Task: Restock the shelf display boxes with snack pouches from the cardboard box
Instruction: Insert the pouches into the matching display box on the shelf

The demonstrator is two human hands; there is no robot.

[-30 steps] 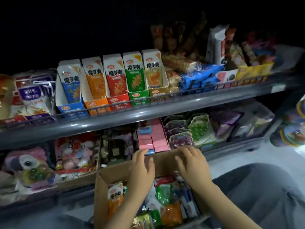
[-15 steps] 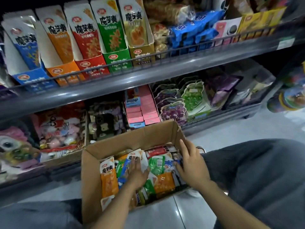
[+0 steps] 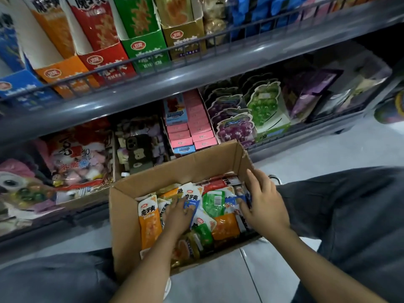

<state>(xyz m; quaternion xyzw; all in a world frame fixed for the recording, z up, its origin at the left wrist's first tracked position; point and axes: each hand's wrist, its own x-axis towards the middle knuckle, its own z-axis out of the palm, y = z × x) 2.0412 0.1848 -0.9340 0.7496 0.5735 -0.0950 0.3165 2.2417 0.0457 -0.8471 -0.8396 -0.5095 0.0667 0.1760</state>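
Digging into the cardboard box (image 3: 129,228) on the floor between my knees, I had both hands down among the mixed snack pouches. My left hand (image 3: 178,217) lay flat on the heap, fingers fairly straight, pressing across a blue-and-white pouch (image 3: 192,199) beside the orange pouch (image 3: 149,224) that stood against the box's left wall. My right hand (image 3: 263,206) was at the box's right side, its thumb tucked down between pouches; whether it had actually pinched one I could not tell. The hands were apart, and neither had lifted anything clear.

The display boxes waited on the upper shelf at the far side: blue (image 3: 19,88), orange (image 3: 63,73), red (image 3: 102,60), green (image 3: 144,47) and gold (image 3: 185,40), standing in a row behind the wire rail (image 3: 218,38).

As I judged it, the main risk was a mix-up. The colours were jumbled in the box, the light was dim, and a hasty grab could have put a pouch in the wrong display box. The slick film pouches overlapped, so pulling one might have dragged its neighbours over the rim onto the floor. The box's right wall leaned outward by my right hand, and leaning on it might have tipped the load. Lifting to the shelf, a pouch could also have snagged on the rail.
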